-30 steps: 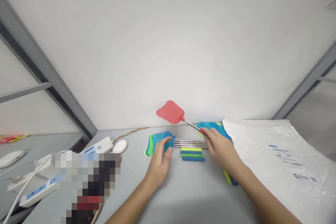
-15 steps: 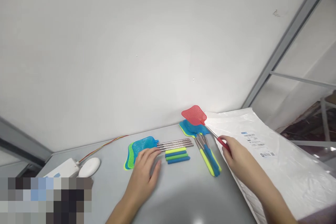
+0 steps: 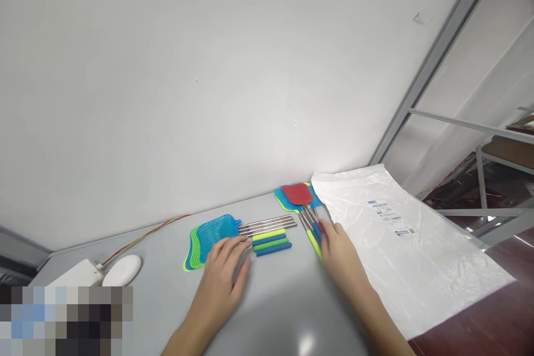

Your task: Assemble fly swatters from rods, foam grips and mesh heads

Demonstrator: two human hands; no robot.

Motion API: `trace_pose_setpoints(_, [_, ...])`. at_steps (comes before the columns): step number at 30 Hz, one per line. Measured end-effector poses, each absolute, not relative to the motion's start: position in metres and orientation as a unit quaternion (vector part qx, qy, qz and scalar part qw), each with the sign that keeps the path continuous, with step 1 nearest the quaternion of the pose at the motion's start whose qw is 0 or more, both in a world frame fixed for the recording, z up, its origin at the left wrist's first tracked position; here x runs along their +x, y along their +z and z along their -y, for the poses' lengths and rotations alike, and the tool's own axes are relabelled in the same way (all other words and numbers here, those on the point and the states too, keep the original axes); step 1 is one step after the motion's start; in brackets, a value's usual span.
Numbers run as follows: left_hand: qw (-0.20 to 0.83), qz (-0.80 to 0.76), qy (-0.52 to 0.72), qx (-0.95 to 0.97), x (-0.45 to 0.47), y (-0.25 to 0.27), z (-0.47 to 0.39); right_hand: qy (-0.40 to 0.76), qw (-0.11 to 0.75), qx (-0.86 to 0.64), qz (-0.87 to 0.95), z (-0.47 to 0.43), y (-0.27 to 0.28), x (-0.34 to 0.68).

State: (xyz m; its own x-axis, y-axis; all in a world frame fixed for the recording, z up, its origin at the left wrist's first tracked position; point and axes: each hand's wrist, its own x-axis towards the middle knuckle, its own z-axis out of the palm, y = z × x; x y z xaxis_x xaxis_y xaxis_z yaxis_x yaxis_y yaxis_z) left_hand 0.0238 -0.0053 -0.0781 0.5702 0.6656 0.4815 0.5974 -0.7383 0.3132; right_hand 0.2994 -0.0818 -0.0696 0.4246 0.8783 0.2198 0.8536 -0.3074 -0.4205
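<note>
My right hand grips the red handle of a fly swatter, whose red mesh head lies over a pile of blue and yellow-green fly swatters. Its fingers hide most of the pile's handles. To the left, my left hand rests with its fingers apart and nothing in it. Beside its fingertips are overlapping blue and green swatter heads. Several metal rods lie side by side just right of those heads. Below the rods, loose yellow, blue and green handle sleeves form a row.
A white plastic mailing bag with printed labels covers the table's right side. At the left are a white box, a round white object and a thin coloured wire. A pale wall panel rises behind the grey table.
My right hand has brought the red fly swatter down and left, onto the pile. My left hand stays by the swatter heads. The camera view has shifted slightly.
</note>
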Motion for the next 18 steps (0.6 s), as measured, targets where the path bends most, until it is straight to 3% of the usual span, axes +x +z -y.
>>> trace_pose_setpoints(13, [-0.002,-0.479,0.263,0.837,0.013,-0.075,-0.001,-0.003,0.211,-0.787,0.58,0.093,-0.092,0.314])
trace_pose_setpoints(18, [-0.022,-0.538,0.257,0.803,0.001,-0.069,-0.009,-0.051,0.243,-0.779,0.576,0.093,-0.095,0.323])
